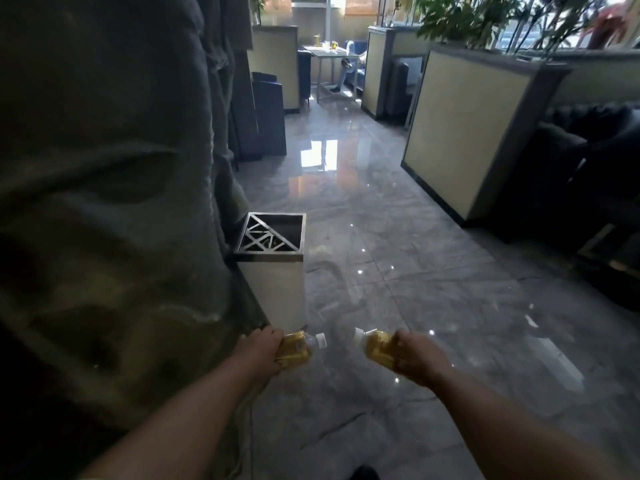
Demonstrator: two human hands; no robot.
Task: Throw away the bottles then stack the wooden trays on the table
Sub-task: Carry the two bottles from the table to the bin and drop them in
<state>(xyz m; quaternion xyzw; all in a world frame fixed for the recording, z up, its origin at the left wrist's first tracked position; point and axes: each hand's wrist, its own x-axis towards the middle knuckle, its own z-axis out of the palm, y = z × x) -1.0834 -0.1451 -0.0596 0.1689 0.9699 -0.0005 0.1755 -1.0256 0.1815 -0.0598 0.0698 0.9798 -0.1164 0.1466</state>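
My left hand [260,351] grips a plastic bottle [298,348] with a yellow label and a white cap pointing right. My right hand [414,358] grips a second yellow-labelled bottle [375,346], its white cap pointing left. Both bottles lie roughly level, their caps a short gap apart. Just beyond my left hand stands a square white trash bin [282,289] with a metal lattice top that is half open. The bin stands against a rough grey rock-like wall. No wooden trays are in view.
A rock-textured wall [104,202] fills the left side. Glossy grey tile floor [398,289] stretches ahead. A beige partition with plants [464,133] and a dark sofa [588,185] stand on the right. Far back, a table [329,51] has a seated person beside it.
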